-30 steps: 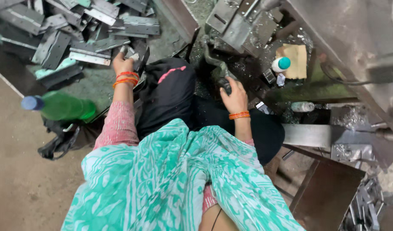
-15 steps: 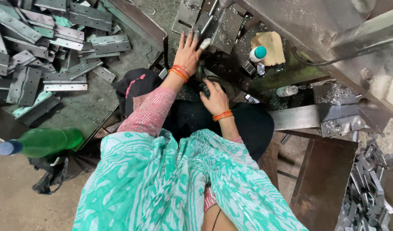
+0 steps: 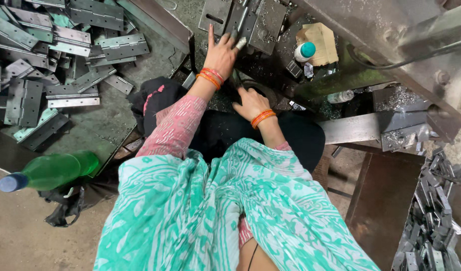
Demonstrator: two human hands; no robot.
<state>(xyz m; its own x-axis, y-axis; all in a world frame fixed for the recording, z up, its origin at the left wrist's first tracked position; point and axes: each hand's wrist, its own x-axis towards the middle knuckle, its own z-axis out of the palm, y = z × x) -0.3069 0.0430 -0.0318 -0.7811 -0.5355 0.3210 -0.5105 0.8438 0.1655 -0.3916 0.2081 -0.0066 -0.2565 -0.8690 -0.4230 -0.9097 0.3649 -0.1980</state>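
Pressing flat steel at the machine bed, both your hands are on the work.

Your left hand (image 3: pixel 221 52) lies spread, fingers apart, touching a grey metal hinge plate (image 3: pixel 250 20) just ahead of its fingertips. Your right hand (image 3: pixel 250 102) sits just behind it, curled over a dark part I cannot make out; whether it clamps is unclear. Well to the left of your grip, dull stamped hinges (image 3: pixel 65 55) lie heaped, flat and rectangular.
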